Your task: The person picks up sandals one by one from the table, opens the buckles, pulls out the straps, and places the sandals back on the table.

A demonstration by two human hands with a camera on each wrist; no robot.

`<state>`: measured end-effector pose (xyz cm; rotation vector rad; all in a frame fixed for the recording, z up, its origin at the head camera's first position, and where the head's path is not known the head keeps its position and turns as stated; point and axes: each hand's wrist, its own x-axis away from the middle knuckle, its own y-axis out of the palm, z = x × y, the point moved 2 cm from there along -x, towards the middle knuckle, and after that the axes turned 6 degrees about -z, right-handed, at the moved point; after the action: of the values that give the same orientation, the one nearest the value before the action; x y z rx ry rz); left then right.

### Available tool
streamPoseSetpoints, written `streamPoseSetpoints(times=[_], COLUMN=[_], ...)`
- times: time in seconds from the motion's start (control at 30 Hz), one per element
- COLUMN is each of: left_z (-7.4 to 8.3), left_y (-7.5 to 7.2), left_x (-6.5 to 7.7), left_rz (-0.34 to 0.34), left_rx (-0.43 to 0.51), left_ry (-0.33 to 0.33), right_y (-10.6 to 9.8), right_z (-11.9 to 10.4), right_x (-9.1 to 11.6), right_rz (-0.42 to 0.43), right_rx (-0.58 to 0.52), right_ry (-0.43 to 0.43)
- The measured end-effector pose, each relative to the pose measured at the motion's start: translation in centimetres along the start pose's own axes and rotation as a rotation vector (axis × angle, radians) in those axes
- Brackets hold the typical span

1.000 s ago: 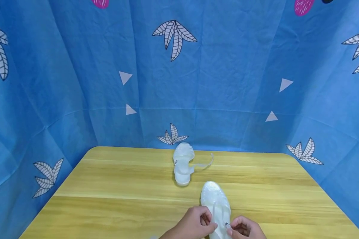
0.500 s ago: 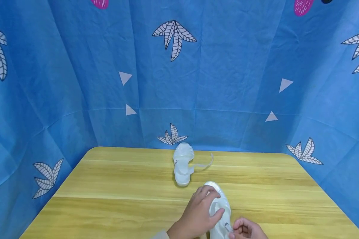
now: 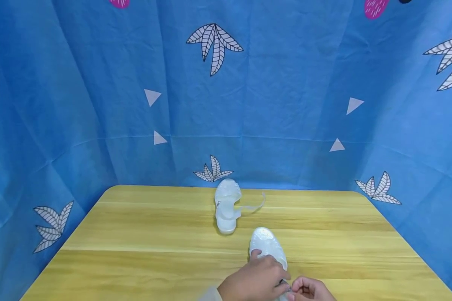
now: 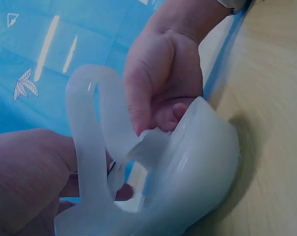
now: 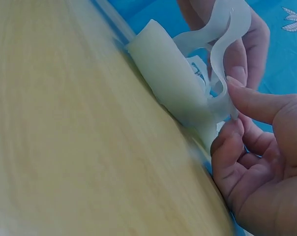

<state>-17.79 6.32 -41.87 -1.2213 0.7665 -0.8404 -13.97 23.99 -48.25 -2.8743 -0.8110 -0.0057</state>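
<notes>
A translucent white sandal (image 3: 265,242) lies on the table, toe pointing away, its rear end hidden by my hands and the frame's lower edge. My left hand (image 3: 257,278) reaches across it from the left, thumb and index finger closing on the small buckle at its right side. Beside that, my right hand (image 3: 312,289) pinches the strap near the buckle, its other fingers curled. A pale strap (image 4: 84,132) loops up above the sandal in the left wrist view. Thumb and forefinger of the right hand (image 5: 271,132) meet on the strap (image 5: 220,59) in the right wrist view.
A matching white sandal (image 3: 226,205) lies farther back, its loose strap (image 3: 253,207) trailing to the right. The wooden table (image 3: 135,234) ends at a blue patterned curtain (image 3: 294,83) behind and on both sides.
My left hand first opened forward over the sandal, then came right to the buckle beside the right hand. The right hand stays nearly in place. The head view has shifted slightly.
</notes>
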Motion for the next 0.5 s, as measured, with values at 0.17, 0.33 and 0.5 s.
streamPoseSetpoints(times=[0.17, 0.33, 0.5], left_z=[-0.9, -1.8, -2.4], left_y=[-0.2, 0.4, 1.0], left_x=[0.4, 0.6, 0.5], left_rz=[-0.075, -0.078, -0.063], left_rx=[0.164, 0.306, 0.459], left_ry=[-0.018, 0.012, 0.056], right_y=[0.0, -0.3, -0.8], right_z=[-0.2, 0.0, 0.6], right_x=[-0.1, -0.1, 0.0], right_rz=[-0.034, -0.079, -0.161], right_rx=[-0.056, -0.077, -0.185], right_ry=[0.022, -0.009, -0.046])
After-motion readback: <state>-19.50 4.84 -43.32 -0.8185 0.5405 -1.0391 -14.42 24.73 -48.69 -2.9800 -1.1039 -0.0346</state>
